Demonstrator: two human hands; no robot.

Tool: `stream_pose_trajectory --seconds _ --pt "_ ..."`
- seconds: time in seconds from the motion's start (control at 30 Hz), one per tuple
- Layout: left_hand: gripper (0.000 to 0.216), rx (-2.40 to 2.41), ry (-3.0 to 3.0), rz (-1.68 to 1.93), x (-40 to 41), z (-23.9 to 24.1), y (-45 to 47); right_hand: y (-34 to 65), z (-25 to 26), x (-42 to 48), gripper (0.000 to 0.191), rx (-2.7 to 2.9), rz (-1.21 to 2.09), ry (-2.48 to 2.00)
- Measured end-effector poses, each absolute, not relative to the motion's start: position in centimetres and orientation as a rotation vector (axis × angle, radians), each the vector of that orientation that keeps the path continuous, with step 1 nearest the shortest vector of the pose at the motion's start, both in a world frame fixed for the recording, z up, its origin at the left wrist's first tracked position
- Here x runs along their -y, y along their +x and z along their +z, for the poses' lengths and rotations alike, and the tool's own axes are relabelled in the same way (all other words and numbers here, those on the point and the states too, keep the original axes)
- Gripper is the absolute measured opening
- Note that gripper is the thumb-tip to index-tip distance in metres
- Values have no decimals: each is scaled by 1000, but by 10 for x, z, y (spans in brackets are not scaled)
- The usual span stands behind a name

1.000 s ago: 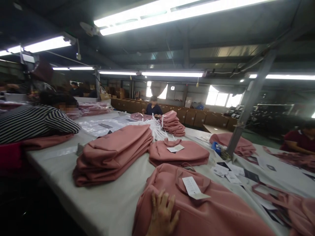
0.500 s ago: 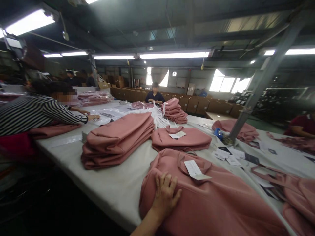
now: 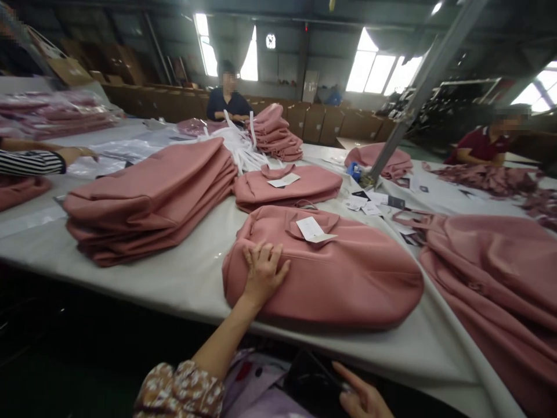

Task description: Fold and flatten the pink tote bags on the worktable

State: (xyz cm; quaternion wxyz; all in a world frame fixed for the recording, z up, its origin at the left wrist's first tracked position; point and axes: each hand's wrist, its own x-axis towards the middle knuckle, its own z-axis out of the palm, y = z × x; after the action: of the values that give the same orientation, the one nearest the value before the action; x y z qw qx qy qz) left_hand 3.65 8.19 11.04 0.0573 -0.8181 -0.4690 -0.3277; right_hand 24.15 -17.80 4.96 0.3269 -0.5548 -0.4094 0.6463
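My left hand (image 3: 264, 268) lies with fingers spread on the left end of a pink bag (image 3: 348, 278), which is flat on the table near its front edge. A white tag (image 3: 314, 230) rests by the bag's handle. Low in the view, below the table edge, my right hand (image 3: 363, 395) has its index finger stretched out and the other fingers curled. Something small and shiny shows at those fingers, too unclear to name. Just behind, a second pink bag (image 3: 317, 181) carries its own white tag (image 3: 284, 180).
Stacked pink bags stand on the left (image 3: 148, 197), with more bags (image 3: 500, 278) on the right. Paper tags (image 3: 365, 203) lie beside a metal post (image 3: 420, 98). Co-workers are at the table: a striped sleeve (image 3: 32, 162), a person opposite (image 3: 226, 104), another at far right (image 3: 483, 145).
The view has tilted downward, and my right hand has come into sight at the bottom. My left hand stays on the same bag, whose whole length now shows.
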Motion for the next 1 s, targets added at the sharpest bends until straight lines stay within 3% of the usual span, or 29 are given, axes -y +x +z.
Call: stream_pose_trajectory --seconds 0.27,0.67,0.8,1.0 --pt "41 1398 -2469 -986 -83 109 36 233 55 187 47 514 1771 -1241" --pt "41 1414 -2459 -964 -85 107 39 234 64 183 44 452 1772 -1208" --pt "40 1413 -2454 -956 -85 109 39 242 78 176 45 683 1789 -1217" --pt "40 1429 -2471 -940 -85 112 39 252 117 153 43 1586 1819 -1336"
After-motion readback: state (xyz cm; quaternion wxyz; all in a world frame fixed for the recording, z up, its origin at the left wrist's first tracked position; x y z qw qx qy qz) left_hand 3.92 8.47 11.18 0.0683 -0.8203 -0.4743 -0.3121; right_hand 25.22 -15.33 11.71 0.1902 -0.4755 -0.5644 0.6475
